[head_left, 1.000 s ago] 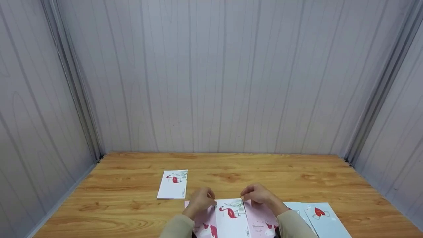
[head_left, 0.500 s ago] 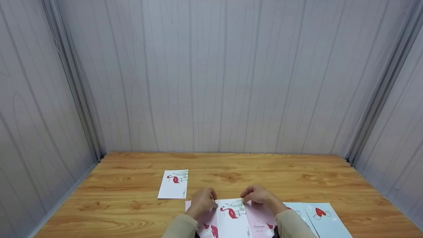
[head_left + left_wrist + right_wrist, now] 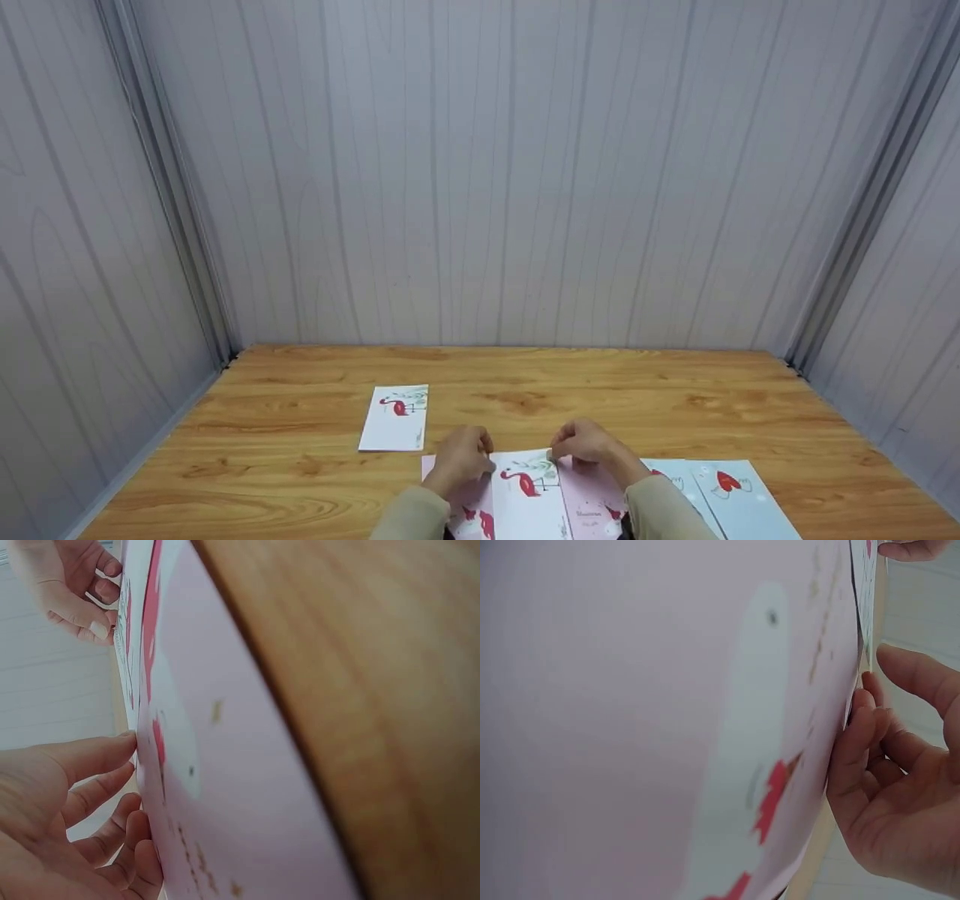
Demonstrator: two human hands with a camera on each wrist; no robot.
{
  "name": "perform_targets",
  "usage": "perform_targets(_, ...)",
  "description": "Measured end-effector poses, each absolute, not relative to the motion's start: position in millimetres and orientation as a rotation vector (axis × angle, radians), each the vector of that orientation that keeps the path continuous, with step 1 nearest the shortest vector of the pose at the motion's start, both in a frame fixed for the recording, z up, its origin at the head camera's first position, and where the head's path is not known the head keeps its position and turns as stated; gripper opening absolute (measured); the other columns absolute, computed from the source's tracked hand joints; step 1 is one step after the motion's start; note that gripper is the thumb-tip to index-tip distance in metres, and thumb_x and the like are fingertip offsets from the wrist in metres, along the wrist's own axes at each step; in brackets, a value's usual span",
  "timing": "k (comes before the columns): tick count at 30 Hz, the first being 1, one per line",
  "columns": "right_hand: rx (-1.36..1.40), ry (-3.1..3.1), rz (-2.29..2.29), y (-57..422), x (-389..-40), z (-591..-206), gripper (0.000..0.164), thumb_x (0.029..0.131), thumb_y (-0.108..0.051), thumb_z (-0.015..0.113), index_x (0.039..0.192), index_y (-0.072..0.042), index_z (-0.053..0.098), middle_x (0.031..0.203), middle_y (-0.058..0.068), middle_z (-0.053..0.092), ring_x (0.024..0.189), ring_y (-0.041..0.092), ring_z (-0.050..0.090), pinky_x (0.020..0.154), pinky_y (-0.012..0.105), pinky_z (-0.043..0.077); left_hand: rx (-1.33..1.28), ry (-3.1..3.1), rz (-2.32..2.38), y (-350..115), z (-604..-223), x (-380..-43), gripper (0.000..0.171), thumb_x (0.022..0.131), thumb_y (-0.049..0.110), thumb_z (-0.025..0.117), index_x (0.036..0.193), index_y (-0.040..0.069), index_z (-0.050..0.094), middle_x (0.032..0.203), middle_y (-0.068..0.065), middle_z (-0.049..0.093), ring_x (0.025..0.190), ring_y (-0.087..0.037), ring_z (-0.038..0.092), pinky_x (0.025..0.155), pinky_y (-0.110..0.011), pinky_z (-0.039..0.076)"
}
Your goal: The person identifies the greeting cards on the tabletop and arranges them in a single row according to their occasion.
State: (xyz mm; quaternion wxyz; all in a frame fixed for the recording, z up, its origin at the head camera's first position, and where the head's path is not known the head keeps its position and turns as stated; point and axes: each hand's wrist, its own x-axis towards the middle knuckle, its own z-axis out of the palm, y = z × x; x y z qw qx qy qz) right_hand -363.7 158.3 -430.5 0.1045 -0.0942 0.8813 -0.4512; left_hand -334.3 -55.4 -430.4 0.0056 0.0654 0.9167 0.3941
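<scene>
A white card with a red flamingo (image 3: 529, 495) lies at the front middle in the head view, between two pink cards. My left hand (image 3: 460, 459) is at its far left corner, thumb and index finger pinching the edge. At the far right corner, my right hand (image 3: 589, 442) pinches the card between thumb and fingers. Under the left hand is one pink card (image 3: 247, 765), printed with white and red shapes. The other pink card (image 3: 630, 727) extends below my right hand, and its outer part is hidden by the sleeve in the head view.
Another flamingo card (image 3: 394, 431) lies farther back on the left of the wooden table (image 3: 262, 420). Pale blue cards with red winged hearts (image 3: 739, 495) overlap at the front right, partly behind the right sleeve. Grey panel walls (image 3: 487, 187) enclose the back and sides.
My right hand has shifted very slightly to the right, the card's far right corner with it. The left hand has edged slightly right since the first frame. The other cards lie as before.
</scene>
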Motion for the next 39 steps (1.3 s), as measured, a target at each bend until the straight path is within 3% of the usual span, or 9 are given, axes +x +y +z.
perform_targets(8,-0.390,2.531,-1.422,160.7,-365.9,-430.9,0.010,0.076,-0.004,0.066,0.082,-0.002,0.059,0.068,-0.001,0.051,0.050,0.007,0.043,0.049,0.021,0.035,0.304,2.952,1.238,-58.9,-429.7,-329.5,0.018,0.068,-0.003,0.074,0.076,0.002,0.059,0.068,-0.003,0.048,0.064,-0.019,0.046,0.056,-0.033,0.040)
perform_targets(13,-0.376,2.440,-1.507,162.2,-368.4,-431.4,0.011,0.077,-0.004,0.065,0.086,-0.002,0.058,0.068,0.000,0.053,0.051,0.008,0.043,0.049,0.022,0.036,0.271,2.928,1.255,-60.2,-428.2,-329.9,0.018,0.068,-0.001,0.074,0.078,0.001,0.060,0.071,-0.003,0.050,0.067,-0.020,0.047,0.061,-0.035,0.042)
perform_targets(26,-0.309,2.330,-1.755,168.6,-372.3,-424.5,0.020,0.082,-0.010,0.063,0.096,0.001,0.055,0.077,0.004,0.051,0.063,0.013,0.045,0.057,0.025,0.038,0.195,2.770,1.521,-64.1,-428.6,-331.8,0.012,0.081,0.012,0.067,0.075,0.005,0.060,0.069,-0.001,0.051,0.065,-0.015,0.046,0.057,-0.027,0.038)
perform_targets(33,-0.189,2.377,-1.792,172.6,-372.6,-417.6,0.021,0.081,-0.015,0.067,0.094,-0.003,0.056,0.078,0.004,0.050,0.070,0.016,0.045,0.058,0.026,0.036,0.193,2.679,1.583,-64.6,-426.3,-327.1,0.011,0.077,0.012,0.069,0.079,0.003,0.063,0.074,-0.003,0.055,0.071,-0.017,0.048,0.063,-0.031,0.039)
perform_targets(39,-0.116,2.360,-1.862,176.1,-373.4,-414.2,0.024,0.080,-0.014,0.068,0.096,-0.002,0.056,0.082,0.005,0.052,0.073,0.018,0.045,0.061,0.028,0.038,0.216,2.612,1.593,-63.7,-427.1,-321.8,0.013,0.078,0.013,0.068,0.080,0.001,0.065,0.073,-0.002,0.056,0.070,-0.016,0.049,0.060,-0.029,0.039)
